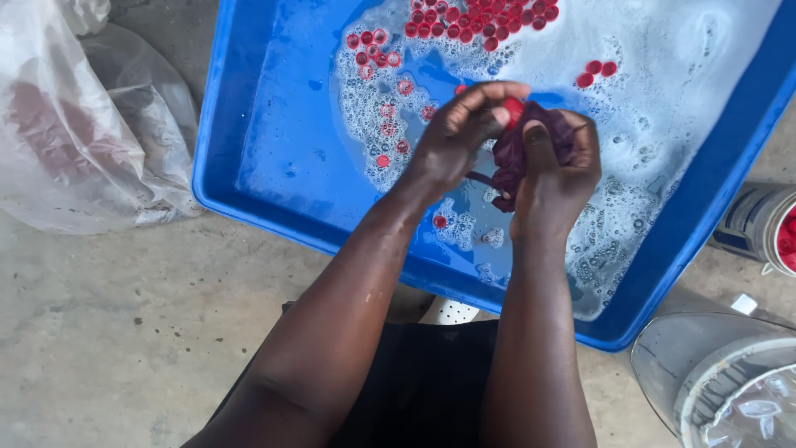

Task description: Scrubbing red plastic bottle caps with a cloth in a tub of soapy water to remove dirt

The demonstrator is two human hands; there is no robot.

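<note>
I see a blue tub (249, 166) on the concrete floor (108, 315), holding soapy water and many floating red caps (481, 21). At the right edge a can (759, 222) also holds red caps. Above the tub, my left hand (460, 137) pinches one red cap (514, 108) in its fingertips, while my right hand (555, 178) is closed around a dark purple cloth (518, 153) pressed against that cap.
</note>
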